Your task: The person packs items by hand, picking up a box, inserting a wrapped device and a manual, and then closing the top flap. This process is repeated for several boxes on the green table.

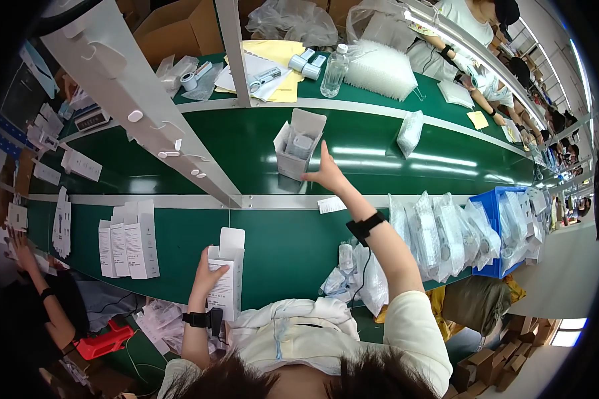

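Observation:
My left hand (pixel 207 278) is wrapped round a tall white printed box (pixel 227 292) with its top flap raised, just in front of my body. My right arm reaches forward over the green belt. There my right hand (pixel 327 171) has thumb and finger spread at the right side of another white box (pixel 290 163). That box stands upright with its lid up, and a grey-white wrapped item (pixel 299 146) shows inside. The thumb appears to touch the box's lower corner; whether the other fingers do is hidden.
Several white boxes (pixel 140 243) stand to the left. Bubble-wrapped packs (pixel 427 233) line up beside a blue bin (pixel 489 229) on the right. A bubble-wrapped pack (pixel 410 133) lies on the belt. A bottle (pixel 335 71) stands on the far shelf. A co-worker's hand (pixel 23 251) is at far left.

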`<state>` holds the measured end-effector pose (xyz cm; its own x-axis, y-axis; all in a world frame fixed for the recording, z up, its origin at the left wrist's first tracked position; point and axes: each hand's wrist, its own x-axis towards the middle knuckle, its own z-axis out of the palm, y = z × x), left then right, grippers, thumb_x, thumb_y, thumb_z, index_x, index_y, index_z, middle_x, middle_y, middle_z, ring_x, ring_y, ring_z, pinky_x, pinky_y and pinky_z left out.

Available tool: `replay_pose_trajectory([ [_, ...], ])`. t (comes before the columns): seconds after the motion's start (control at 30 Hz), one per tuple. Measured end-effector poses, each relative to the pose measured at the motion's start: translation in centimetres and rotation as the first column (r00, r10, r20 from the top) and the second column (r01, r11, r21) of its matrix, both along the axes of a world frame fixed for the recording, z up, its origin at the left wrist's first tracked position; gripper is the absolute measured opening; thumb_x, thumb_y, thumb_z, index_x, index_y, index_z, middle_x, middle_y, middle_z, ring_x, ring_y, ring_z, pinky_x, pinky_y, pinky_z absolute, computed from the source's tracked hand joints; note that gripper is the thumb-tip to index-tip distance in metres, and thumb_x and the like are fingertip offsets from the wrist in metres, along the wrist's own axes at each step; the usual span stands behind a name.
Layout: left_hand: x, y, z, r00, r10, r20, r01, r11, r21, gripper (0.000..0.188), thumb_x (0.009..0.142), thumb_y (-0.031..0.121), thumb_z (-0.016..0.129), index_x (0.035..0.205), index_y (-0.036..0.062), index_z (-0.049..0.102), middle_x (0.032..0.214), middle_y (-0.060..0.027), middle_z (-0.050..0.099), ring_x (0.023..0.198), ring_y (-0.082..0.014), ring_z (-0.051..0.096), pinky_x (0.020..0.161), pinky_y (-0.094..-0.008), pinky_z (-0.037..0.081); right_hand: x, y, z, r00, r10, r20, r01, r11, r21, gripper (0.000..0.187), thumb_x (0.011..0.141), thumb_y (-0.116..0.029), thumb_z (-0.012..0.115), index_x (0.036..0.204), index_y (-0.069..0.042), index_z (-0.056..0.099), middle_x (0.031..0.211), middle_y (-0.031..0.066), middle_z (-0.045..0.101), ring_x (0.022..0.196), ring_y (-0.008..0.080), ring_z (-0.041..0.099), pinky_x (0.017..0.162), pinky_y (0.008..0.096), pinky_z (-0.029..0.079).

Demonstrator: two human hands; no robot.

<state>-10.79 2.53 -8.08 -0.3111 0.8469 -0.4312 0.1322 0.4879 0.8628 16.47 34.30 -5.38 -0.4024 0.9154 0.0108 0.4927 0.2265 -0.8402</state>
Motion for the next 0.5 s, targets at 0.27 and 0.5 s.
replay_pose_trajectory([
  [0.27,3.7,1.2,7.2,0.969,-0.245,-0.042,0.247,0.968,0.044,0.081,0.059,0.006,0.073,0.129,0.0111,0.032,0.124,-0.0131,0.042,0.114,-0.0242,0.043,0.094,-0.0332,0.035,12.9,11.8,0.4,0.441,-0.527,0.727,0.449,0.831,0.33,0.071,0.068,-0.036,0.069,0.129,-0.023,0.036,0.135,0.0226,0.017,0.122,0.0478,0.016,0.085,0.0675,0.029],
  [0.5,5.9,4.7,8.0,0.914,-0.398,-0.081,0.404,0.912,0.069,0.081,0.057,0.006,0.075,0.128,0.0131,0.036,0.125,-0.0116,0.041,0.115,-0.0259,0.042,0.095,-0.0333,0.034,22.5,17.7,-5.3,0.477,-0.482,0.735,0.501,0.836,0.223,0.058,0.068,-0.034,0.067,0.12,-0.022,0.045,0.121,0.0245,0.042,0.117,0.0414,0.036,0.091,0.0508,0.035],
])
